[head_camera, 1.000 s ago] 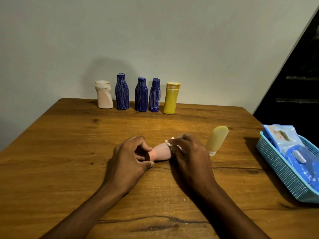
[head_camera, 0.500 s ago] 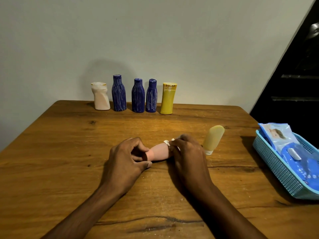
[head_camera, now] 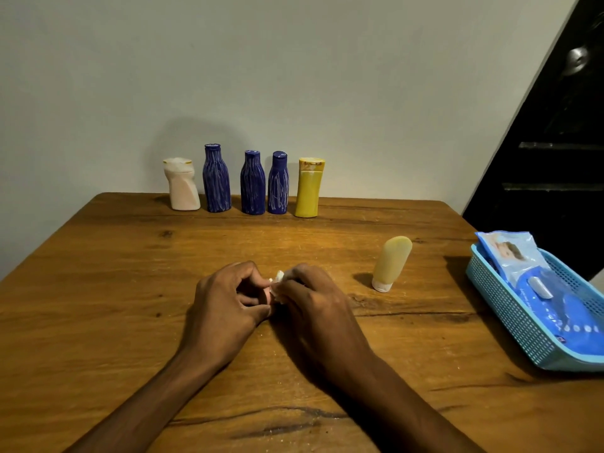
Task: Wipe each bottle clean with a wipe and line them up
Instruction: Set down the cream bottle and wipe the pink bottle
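The small pink bottle (head_camera: 267,291) lies low near the centre of the tabletop (head_camera: 98,305), almost wholly hidden between the two hands; only a sliver of pink shows. The left hand (head_camera: 225,302) has its fingers curled round one end of it, and the right hand (head_camera: 310,299) pinches a white wipe (head_camera: 278,276) against the other end, fingers bent close over it. To wipe it well, I judge the left hand should hold firm and turn the bottle a little at a time while the right draws the wipe along every side, cap included. At about two o'clock from the hands a pale yellow tube (head_camera: 391,263) stands on its cap, probably next. At twelve o'clock, by the wall, five bottles (head_camera: 252,183) stand upright in a row. At three o'clock a blue basket (head_camera: 510,308) holds wipe packs (head_camera: 510,253).
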